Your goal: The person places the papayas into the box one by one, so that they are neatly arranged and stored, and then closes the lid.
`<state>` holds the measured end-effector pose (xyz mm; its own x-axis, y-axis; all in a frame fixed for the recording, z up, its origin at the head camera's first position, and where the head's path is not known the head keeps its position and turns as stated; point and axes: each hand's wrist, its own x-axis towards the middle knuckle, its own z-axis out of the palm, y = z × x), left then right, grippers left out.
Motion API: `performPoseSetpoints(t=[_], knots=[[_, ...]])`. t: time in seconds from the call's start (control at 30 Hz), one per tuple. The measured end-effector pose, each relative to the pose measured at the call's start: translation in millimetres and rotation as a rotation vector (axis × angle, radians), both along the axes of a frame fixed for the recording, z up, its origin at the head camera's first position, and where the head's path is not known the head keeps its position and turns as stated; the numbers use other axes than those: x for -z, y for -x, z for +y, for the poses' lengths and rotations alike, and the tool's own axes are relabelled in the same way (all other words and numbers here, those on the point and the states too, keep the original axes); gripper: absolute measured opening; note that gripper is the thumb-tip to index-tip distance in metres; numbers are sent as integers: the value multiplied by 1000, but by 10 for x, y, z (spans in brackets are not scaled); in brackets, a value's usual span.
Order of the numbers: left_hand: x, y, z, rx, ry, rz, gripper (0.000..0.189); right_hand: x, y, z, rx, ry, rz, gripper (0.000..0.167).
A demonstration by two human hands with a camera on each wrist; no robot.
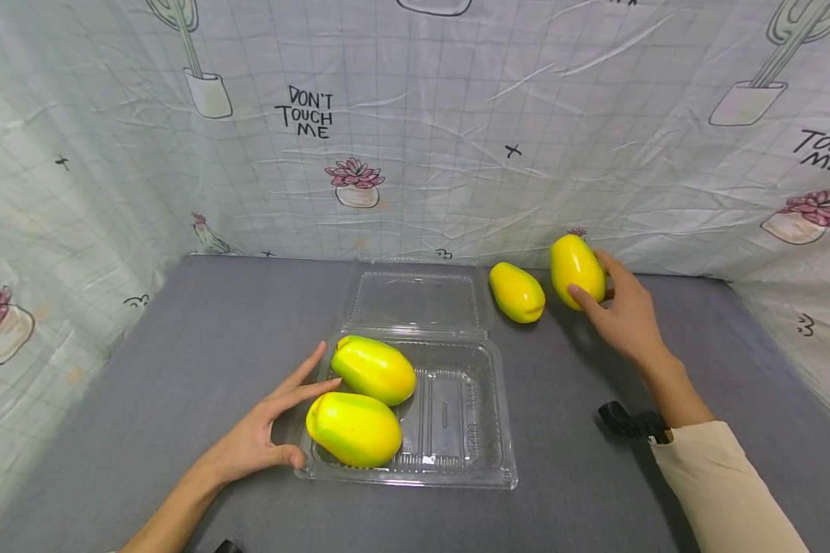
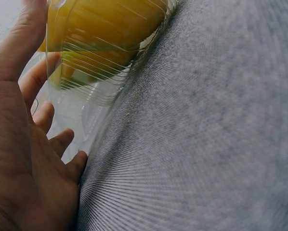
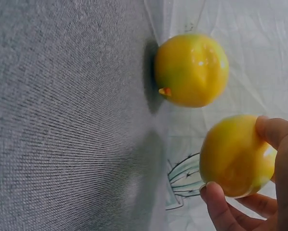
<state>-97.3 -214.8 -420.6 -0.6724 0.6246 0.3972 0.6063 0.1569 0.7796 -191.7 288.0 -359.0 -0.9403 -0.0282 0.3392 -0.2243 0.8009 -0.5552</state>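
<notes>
My right hand grips a yellow papaya between thumb and fingers. It is raised off the table, with its shadow apart below it in the right wrist view. Just left of it, another papaya lies on the table. Two more papayas, a rear one and a front one, lie side by side in the left half of a clear plastic clamshell box. My left hand spreads its fingers at the box's left edge, thumb by the front left corner and a fingertip reaching over the rim.
The box's clear lid is folded back flat on the grey table. A printed cloth hangs behind the table and along both sides. A black strap is on my right wrist.
</notes>
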Motion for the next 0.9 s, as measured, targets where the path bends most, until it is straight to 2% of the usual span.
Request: performPoseSetpoints(t=[0.27,0.67,0.9], knots=[[9,0,-5,-2,0,-1,89,-90,-106,-71,-21,25,97,71],[-9,-4,6,-4,2,13,89,-211,-289,-286,-139,35,188,81],[-7,-4,9,-3,2,17,90,-222,-363,-428,-235,52,232,91]])
